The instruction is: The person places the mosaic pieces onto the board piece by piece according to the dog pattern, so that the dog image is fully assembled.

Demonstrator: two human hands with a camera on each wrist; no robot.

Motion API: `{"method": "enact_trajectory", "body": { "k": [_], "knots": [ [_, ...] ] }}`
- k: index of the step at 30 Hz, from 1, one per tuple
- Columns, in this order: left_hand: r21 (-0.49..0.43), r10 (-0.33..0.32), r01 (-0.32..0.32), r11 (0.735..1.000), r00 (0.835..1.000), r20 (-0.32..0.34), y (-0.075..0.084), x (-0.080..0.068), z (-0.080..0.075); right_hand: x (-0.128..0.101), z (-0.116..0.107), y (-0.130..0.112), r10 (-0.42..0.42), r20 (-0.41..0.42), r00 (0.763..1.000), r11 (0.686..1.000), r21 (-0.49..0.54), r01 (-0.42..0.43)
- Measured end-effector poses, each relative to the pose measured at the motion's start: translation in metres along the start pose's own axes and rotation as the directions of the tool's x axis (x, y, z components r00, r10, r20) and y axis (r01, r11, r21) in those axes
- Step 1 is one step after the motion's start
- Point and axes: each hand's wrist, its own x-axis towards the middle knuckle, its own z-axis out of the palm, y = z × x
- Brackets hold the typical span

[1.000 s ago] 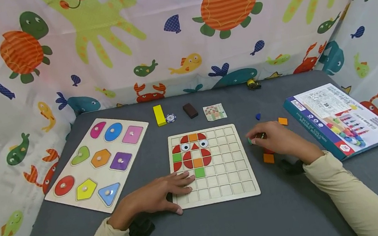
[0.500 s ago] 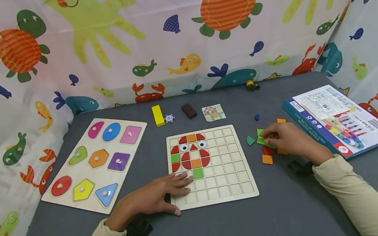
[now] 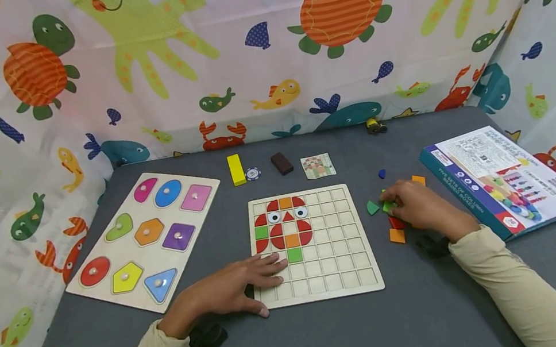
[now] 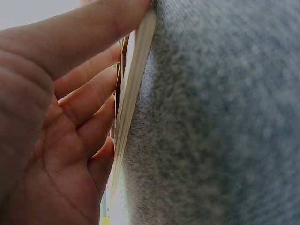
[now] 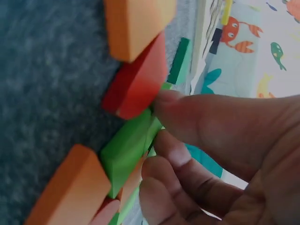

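My left hand (image 3: 234, 286) rests on the lower left corner of a wooden grid board (image 3: 335, 236), fingers spread over its cells. In the left wrist view the thumb (image 4: 89, 33) lies across the board's edge (image 4: 133, 103). Red, orange and green pieces and two eye tiles fill part of the grid. My right hand (image 3: 420, 208) is at a small pile right of the board. Its thumb and curled fingers pinch a light green tile (image 5: 154, 129), partly hidden by the fingertips. A red piece (image 5: 140, 79) and orange blocks (image 5: 70, 187) lie against the pile.
A knobbed shape puzzle (image 3: 143, 242) lies left and a boxed set (image 3: 504, 174) right. Behind the board are a yellow block (image 3: 236, 170), a chip (image 3: 253, 173), a dark brown block (image 3: 282, 163) and a picture card (image 3: 317, 166). A dark green piece (image 3: 372, 207) lies near the board.
My right hand moved from the dark green piece right onto the light green tiles, where its fingers now cover more of them. The left hand has stayed on the board.
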Motion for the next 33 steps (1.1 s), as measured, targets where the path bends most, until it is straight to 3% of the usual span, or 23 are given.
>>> {"method": "enact_trajectory", "body": {
  "k": [9, 21, 28, 33],
  "knots": [
    [-0.022, -0.011, 0.011, 1.000, 1.000, -0.007, 0.003, -0.002, -0.001, 0.001, 0.001, -0.004, 0.016, -0.002, 1.000, 1.000, -0.009, -0.016],
    [-0.026, 0.000, 0.000, 1.000, 1.000, -0.004, 0.002, -0.001, -0.002, 0.004, 0.002, -0.012, -0.028, -0.045, 0.999, 0.995, 0.099, 0.033],
    [-0.025, 0.001, -0.001, 1.000, 1.000, 0.005, 0.004, 0.001, -0.006, 0.006, 0.000, -0.032, -0.064, -0.067, 0.996, 0.990, 0.119, 0.072],
    [-0.019, -0.011, 0.011, 1.000, 1.000, 0.003, 0.005, -0.001, -0.003, 0.011, 0.010, -0.058, -0.120, -0.042, 0.992, 0.979, 0.163, 0.125]
  ]
}}
